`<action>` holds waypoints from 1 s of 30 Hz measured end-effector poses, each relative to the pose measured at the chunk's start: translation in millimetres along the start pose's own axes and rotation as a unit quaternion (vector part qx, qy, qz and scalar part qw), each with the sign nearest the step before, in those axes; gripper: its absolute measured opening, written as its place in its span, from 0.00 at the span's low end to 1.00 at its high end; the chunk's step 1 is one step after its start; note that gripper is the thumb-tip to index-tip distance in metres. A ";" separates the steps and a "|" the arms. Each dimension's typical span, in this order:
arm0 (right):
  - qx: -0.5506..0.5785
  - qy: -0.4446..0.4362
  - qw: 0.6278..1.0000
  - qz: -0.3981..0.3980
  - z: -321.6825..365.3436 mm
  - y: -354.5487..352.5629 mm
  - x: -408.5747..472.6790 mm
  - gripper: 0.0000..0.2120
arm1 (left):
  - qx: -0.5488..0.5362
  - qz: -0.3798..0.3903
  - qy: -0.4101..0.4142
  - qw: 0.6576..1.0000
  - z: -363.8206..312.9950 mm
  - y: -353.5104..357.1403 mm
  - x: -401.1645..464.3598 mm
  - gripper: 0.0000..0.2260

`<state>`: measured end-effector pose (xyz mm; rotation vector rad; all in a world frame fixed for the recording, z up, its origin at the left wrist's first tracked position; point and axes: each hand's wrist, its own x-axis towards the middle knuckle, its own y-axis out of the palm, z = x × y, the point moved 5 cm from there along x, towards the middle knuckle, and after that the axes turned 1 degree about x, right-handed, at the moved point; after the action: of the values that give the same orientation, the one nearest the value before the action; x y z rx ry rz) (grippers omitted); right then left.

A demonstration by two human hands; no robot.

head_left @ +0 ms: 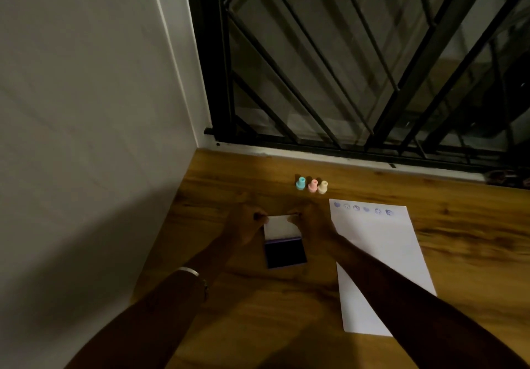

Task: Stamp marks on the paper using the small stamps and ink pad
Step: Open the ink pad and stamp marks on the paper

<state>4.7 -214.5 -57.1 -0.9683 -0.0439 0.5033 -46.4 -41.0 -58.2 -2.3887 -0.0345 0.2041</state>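
Both grips, left hand (246, 223) and right hand (308, 223), pinch ink pad (284, 244) lid corners (lid raised).

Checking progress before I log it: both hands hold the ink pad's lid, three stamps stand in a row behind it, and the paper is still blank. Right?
Not quite. In the head view the paper already carries a row of purple marks along its far edge. The rest holds: left hand and right hand on the ink pad lid, three stamps behind.

Both arms are bare, with no sleeves to see. The left hand (243, 225) has a thin, shiny silver bangle (189, 271) round its wrist. The right hand (311, 225) wears nothing at all.
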 end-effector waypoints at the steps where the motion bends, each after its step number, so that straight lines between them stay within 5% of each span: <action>1: -0.005 -0.009 1.000 0.002 1.3 0.2 0.0 0.10 | 0.001 -0.002 -0.001 1.000 -0.1 -0.4 -0.1 0.08; 12: -0.051 0.043 0.996 -0.066 -19.7 -25.7 -4.4 0.11 | -0.003 -0.018 0.021 1.000 -9.6 -5.2 -1.2 0.08; 19: -0.121 0.035 0.982 -0.141 -40.2 -62.8 9.0 0.22 | -0.021 -0.023 0.019 0.999 -32.8 3.1 16.9 0.09; 25: -0.138 0.042 0.981 -0.127 -49.8 -66.5 28.0 0.25 | -0.012 -0.005 0.020 1.000 -43.5 19.0 30.5 0.09; 30: -0.123 0.038 0.982 -0.136 -55.6 -66.1 35.6 0.15 | -0.015 -0.006 0.021 1.000 -43.3 25.1 31.5 0.09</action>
<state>76.2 -273.0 -43.0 -1.2026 -0.1701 0.2112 -9.3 -86.1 -48.2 -2.4207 -0.0309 0.1479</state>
